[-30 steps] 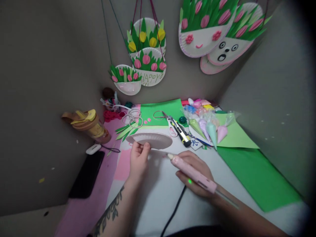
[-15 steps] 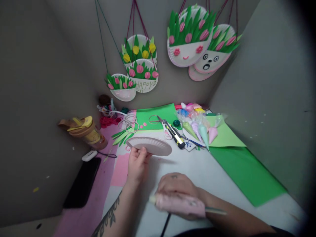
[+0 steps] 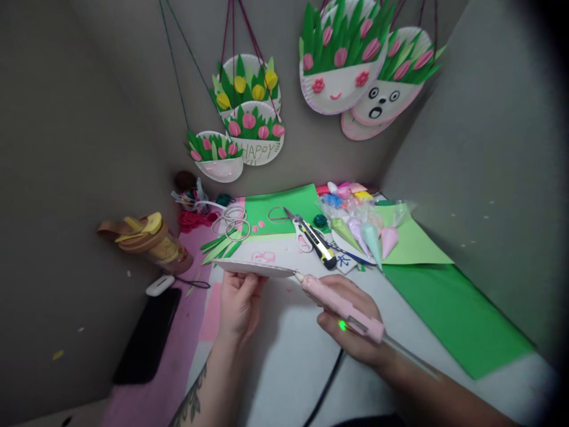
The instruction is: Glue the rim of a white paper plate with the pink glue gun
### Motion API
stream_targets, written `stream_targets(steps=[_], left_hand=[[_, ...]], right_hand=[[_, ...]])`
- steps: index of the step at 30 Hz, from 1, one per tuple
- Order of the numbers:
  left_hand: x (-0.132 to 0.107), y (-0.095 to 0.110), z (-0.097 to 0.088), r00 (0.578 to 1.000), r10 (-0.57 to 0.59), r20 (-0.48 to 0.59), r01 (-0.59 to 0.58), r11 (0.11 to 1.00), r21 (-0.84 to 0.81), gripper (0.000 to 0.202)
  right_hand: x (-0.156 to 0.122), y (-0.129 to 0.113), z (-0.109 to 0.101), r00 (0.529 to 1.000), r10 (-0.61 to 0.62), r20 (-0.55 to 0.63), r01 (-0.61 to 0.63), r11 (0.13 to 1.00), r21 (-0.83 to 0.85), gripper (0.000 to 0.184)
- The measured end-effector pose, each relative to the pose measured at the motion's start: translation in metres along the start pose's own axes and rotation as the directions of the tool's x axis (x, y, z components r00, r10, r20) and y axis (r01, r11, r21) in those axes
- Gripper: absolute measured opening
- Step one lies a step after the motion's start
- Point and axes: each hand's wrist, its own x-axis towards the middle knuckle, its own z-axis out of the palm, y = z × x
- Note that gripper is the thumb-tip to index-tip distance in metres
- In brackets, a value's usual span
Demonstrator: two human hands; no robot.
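Observation:
My left hand [image 3: 242,299] pinches the near edge of a white paper plate piece [image 3: 253,268], which is held almost level above the table, so it shows nearly edge-on. Wrapped in my right hand [image 3: 355,320] is a pink hot glue gun [image 3: 340,305] with a clear glue stick [image 3: 411,356] poking out of its back. A green light glows on the gun, and a black cord runs down from it. The gun's nozzle meets the plate's right end; whether they touch I cannot tell.
Beyond my hands lie a box cutter [image 3: 317,243], scissors [image 3: 303,240], metal rings [image 3: 237,229] and piping bags [image 3: 371,237]. Green paper [image 3: 457,320] covers the right side. A phone [image 3: 149,338] and a lidded cup [image 3: 162,246] stand left. Decorated plate baskets [image 3: 342,95] hang above.
My right hand has lifted the glue gun up and forward to the plate's right end. My left hand has tilted the plate flatter and moved it slightly left.

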Motion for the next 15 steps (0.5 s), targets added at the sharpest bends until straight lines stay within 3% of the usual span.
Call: stream_targets(steps=[15], left_hand=[[-0.0009,-0.0059,0.0010,0.999,0.037,0.023,-0.040,0.994,0.098,0.047]], right_hand=[[0.0015,-0.0011,0.0030,1.000,0.016,0.016,-0.016,1.000,0.018,0.023]])
